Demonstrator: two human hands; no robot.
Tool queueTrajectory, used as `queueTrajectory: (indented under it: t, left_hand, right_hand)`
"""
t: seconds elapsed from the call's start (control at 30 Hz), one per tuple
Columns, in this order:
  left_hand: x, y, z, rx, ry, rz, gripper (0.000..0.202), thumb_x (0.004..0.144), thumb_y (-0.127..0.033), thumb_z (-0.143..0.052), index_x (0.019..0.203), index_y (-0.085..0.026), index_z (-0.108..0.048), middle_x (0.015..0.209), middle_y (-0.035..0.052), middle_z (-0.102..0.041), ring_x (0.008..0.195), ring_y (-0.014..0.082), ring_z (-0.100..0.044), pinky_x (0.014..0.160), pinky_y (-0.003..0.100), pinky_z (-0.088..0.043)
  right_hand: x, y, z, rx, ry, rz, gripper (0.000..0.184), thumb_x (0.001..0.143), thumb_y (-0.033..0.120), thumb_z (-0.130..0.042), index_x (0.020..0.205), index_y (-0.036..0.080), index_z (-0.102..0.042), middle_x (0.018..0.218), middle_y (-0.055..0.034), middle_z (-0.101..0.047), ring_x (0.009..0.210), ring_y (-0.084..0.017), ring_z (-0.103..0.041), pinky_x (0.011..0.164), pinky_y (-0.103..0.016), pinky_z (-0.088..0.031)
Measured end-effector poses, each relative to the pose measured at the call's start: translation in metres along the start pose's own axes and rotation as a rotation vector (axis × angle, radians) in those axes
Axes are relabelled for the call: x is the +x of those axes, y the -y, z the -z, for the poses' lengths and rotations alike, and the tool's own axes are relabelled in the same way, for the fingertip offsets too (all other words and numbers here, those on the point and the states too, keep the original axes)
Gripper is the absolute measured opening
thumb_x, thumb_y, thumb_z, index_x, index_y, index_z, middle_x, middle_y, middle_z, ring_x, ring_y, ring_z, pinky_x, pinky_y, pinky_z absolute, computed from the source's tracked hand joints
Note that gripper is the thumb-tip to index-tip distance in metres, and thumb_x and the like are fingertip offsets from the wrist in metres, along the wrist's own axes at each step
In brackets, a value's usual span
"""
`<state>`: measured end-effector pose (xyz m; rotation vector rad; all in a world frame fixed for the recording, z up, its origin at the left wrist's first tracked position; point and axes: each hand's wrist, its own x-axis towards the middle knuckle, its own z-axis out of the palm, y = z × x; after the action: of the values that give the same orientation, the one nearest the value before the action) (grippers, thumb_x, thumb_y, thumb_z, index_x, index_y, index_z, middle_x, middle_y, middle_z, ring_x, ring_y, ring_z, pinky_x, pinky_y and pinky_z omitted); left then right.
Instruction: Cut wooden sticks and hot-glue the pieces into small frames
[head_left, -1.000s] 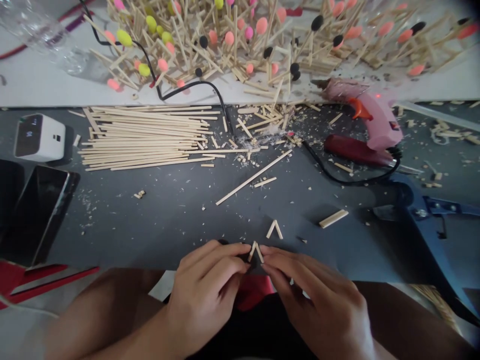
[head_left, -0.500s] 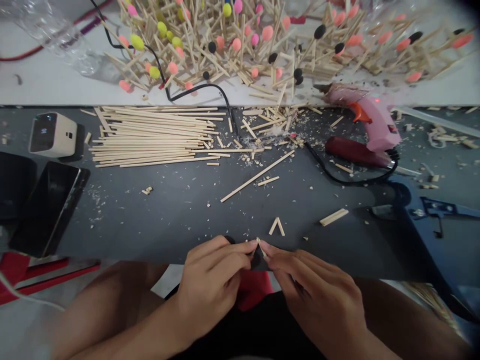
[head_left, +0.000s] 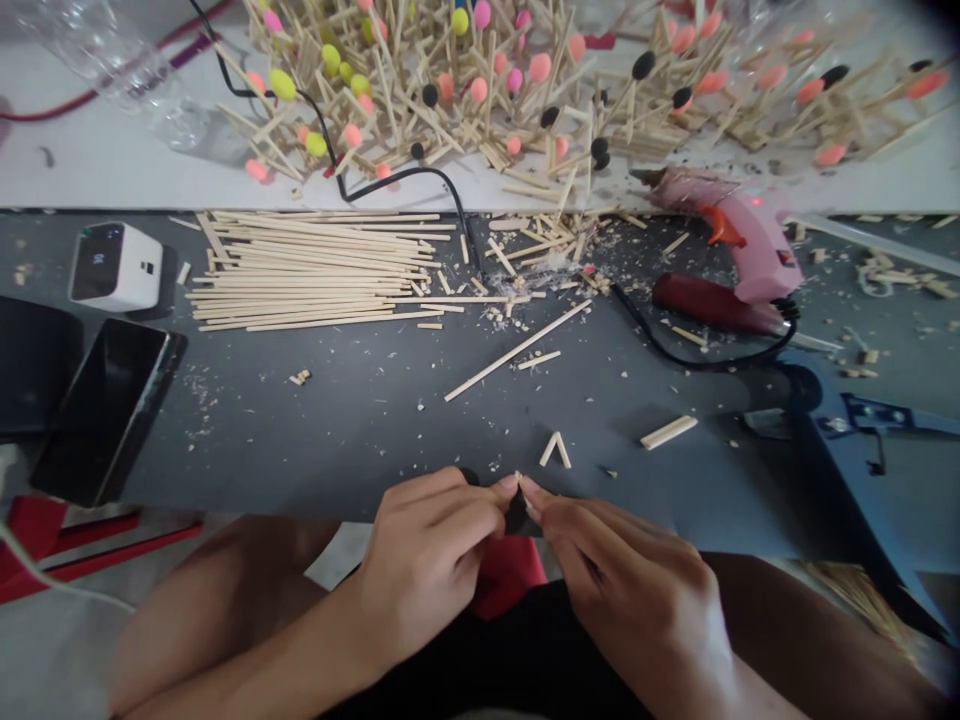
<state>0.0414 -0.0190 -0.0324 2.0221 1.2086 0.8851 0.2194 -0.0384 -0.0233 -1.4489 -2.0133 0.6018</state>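
Observation:
At the near edge of the dark table my left hand (head_left: 439, 560) and my right hand (head_left: 634, 570) meet, fingertips pinched. Between them shows the tip of short wooden sticks (head_left: 518, 478), touching at their ends; the fingers cover most of these. Just beyond my right fingertips lie two short sticks set in a V (head_left: 555, 447). A pair of short sticks (head_left: 669, 432) rests side by side farther right. Ahead are one longer stick (head_left: 517, 350) lying slantwise and a short stick piece (head_left: 538, 360).
Many long sticks (head_left: 322, 280) are piled at the back left. A pink glue gun (head_left: 765, 240) stands at right, near a dark red handle (head_left: 712, 302) and a blue tool (head_left: 832, 470). Sticks with coloured tips (head_left: 480, 90) crowd the white surface behind. A phone (head_left: 105, 410) lies left.
The view has shifted slightly. Both hands keep their pinch at the same spot, with the right fingers closed a little further over the stick.

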Motion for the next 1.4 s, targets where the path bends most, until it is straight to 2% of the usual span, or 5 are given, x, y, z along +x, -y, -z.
queueTrajectory:
  t: [0.47,0.67,0.77,1.07,1.4]
  left_hand:
    - [0.000,-0.003,0.000,-0.009,-0.033,-0.004,0.026,0.087,-0.002,-0.060,0.065,-0.017,-0.058,0.068,-0.0015,-0.071,0.054,0.0070,-0.055,0.054,0.020,-0.046]
    - [-0.003,-0.001,0.004,-0.019,-0.004,0.015,0.022,0.085,0.002,-0.057,0.076,-0.017,-0.063,0.091,0.0029,-0.077,0.071,0.0103,-0.068,0.066,0.022,-0.055]
    - [-0.005,0.000,0.005,0.014,-0.008,0.035,0.018,0.086,-0.001,-0.059,0.085,-0.017,-0.066,0.096,0.0051,-0.074,0.084,0.0131,-0.070,0.075,0.024,-0.057]
    - [-0.015,0.006,-0.001,0.216,0.043,-0.017,0.027,0.092,-0.014,-0.060,0.117,-0.019,-0.068,0.082,0.0020,-0.061,0.065,0.0089,-0.055,0.060,0.021,-0.048]
    - [-0.004,0.001,-0.001,0.238,0.043,-0.068,0.023,0.093,-0.009,-0.056,0.109,-0.018,-0.069,0.074,0.0011,-0.062,0.064,0.0103,-0.054,0.057,0.022,-0.046]
  right_hand:
    - [-0.009,-0.006,-0.003,0.115,-0.043,-0.007,0.021,0.091,0.004,-0.053,0.087,0.020,-0.066,0.085,-0.0014,-0.076,0.075,-0.014,-0.073,0.068,-0.024,-0.059]
    - [-0.011,-0.007,-0.001,0.094,-0.062,-0.025,0.020,0.089,0.004,-0.055,0.092,0.021,-0.067,0.099,-0.0023,-0.077,0.087,-0.016,-0.074,0.077,-0.025,-0.060]
    - [-0.011,-0.005,0.001,0.050,-0.071,-0.079,0.014,0.089,0.008,-0.059,0.087,0.020,-0.067,0.094,-0.0021,-0.075,0.080,-0.014,-0.072,0.073,-0.023,-0.058]
    - [-0.015,-0.004,-0.005,-0.025,-0.059,-0.050,0.025,0.090,0.010,-0.061,0.111,0.018,-0.073,0.080,-0.0010,-0.063,0.059,-0.008,-0.058,0.059,-0.021,-0.050]
    - [-0.018,-0.011,-0.007,0.008,0.012,-0.038,0.028,0.093,0.009,-0.055,0.114,0.017,-0.071,0.079,-0.0013,-0.059,0.060,-0.008,-0.054,0.056,-0.021,-0.047]
